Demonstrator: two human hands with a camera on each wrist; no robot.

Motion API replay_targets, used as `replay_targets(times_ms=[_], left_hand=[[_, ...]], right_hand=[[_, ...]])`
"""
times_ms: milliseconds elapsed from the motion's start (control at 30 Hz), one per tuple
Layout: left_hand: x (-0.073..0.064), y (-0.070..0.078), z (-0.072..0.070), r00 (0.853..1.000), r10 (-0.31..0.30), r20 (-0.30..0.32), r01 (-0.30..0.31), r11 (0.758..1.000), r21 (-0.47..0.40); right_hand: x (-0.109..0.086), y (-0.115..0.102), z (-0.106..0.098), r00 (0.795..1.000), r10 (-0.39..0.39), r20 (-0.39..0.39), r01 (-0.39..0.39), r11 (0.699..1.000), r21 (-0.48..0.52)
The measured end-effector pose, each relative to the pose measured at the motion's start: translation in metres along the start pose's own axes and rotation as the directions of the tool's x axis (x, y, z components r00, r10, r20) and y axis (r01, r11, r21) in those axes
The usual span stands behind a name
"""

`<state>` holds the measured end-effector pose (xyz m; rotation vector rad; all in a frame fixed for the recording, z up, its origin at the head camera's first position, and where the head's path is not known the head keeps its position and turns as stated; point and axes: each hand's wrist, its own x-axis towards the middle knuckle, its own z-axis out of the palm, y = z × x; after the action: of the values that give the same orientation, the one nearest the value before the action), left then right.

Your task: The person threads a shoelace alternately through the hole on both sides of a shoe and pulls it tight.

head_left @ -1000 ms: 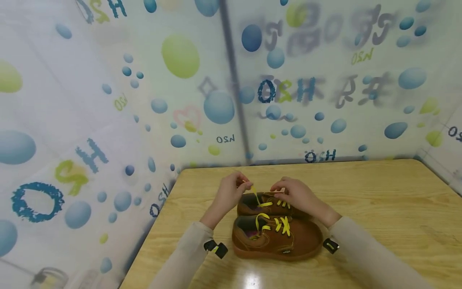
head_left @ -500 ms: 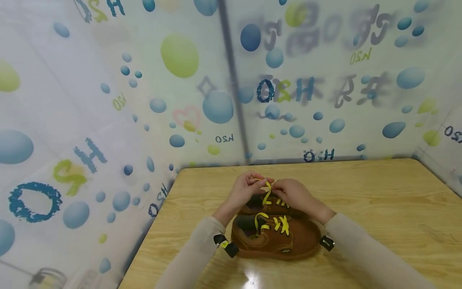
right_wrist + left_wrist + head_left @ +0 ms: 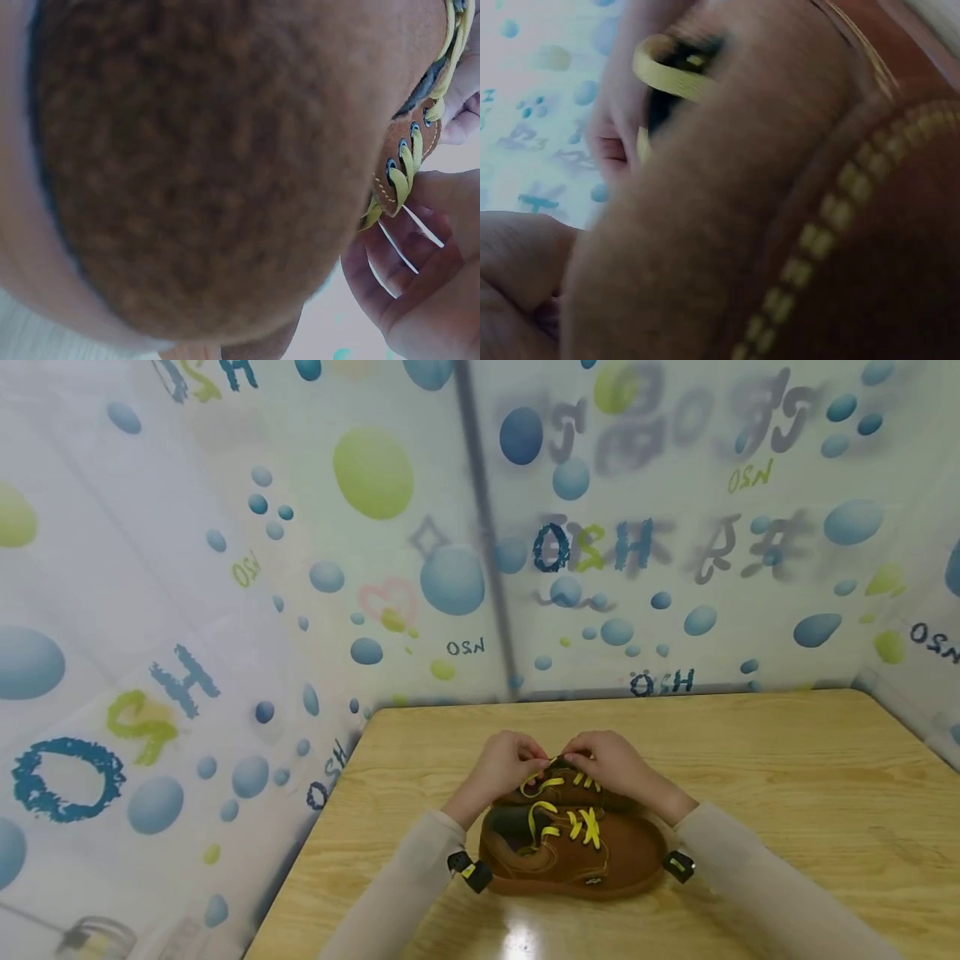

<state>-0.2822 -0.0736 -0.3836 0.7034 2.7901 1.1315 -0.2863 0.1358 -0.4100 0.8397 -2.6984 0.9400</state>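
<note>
Two brown leather shoes with yellow laces lie side by side on the table, toes to the right. Over the ankle opening of the far shoe [image 3: 573, 792], my left hand [image 3: 504, 770] pinches its yellow shoelace [image 3: 553, 761] between thumb and fingers. Facing it, my right hand [image 3: 617, 767] has thumb and forefinger curled together on the same lace, by the tongue. The near shoe [image 3: 626, 852] has its lace standing in a loop. In the left wrist view a lace loop [image 3: 664, 77] bends beside the right hand; the near shoe blocks much of both wrist views.
The wooden table [image 3: 787, 793] extends widely to the right of the shoes. Behind it hangs a pale curtain [image 3: 645, 635] printed with blue and green bubbles. Black camera straps sit on both wrists, the left strap [image 3: 469, 871] close beside the near shoe's heel.
The left hand has come right, bringing the raised lace to the right hand. Both hands met above the far shoe, then lowered slightly and drew a little apart at the lace.
</note>
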Motion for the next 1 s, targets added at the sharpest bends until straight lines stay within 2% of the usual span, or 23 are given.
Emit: replay_targets(times_ms=[133,233,467,800,933,1000], left_hand=[[0.001,0.001,0.006,0.998,0.054,-0.043,-0.046,0.984,0.174],[0.001,0.003,0.009,0.998,0.048,-0.052,-0.036,0.977,0.209],[0.000,0.004,0.016,0.996,0.053,-0.073,-0.036,0.976,0.214],[0.000,0.000,0.028,0.978,0.102,-0.181,-0.065,0.978,0.196],[0.000,-0.002,0.031,0.975,0.085,-0.207,-0.061,0.991,0.119],[0.001,-0.001,0.030,0.976,0.079,-0.201,-0.060,0.993,0.099]], right_hand=[[0.000,-0.001,0.000,1.000,-0.001,-0.007,0.001,1.000,0.007],[-0.001,-0.001,0.001,1.000,-0.007,-0.008,0.007,1.000,0.016],[-0.002,-0.002,0.001,1.000,-0.002,-0.018,0.003,1.000,0.010],[-0.004,0.002,0.005,0.998,0.001,-0.065,0.002,0.999,0.047],[-0.006,0.002,0.007,0.996,0.031,-0.078,-0.025,0.997,0.077],[-0.008,0.001,0.008,0.996,0.045,-0.083,-0.039,0.996,0.083]])
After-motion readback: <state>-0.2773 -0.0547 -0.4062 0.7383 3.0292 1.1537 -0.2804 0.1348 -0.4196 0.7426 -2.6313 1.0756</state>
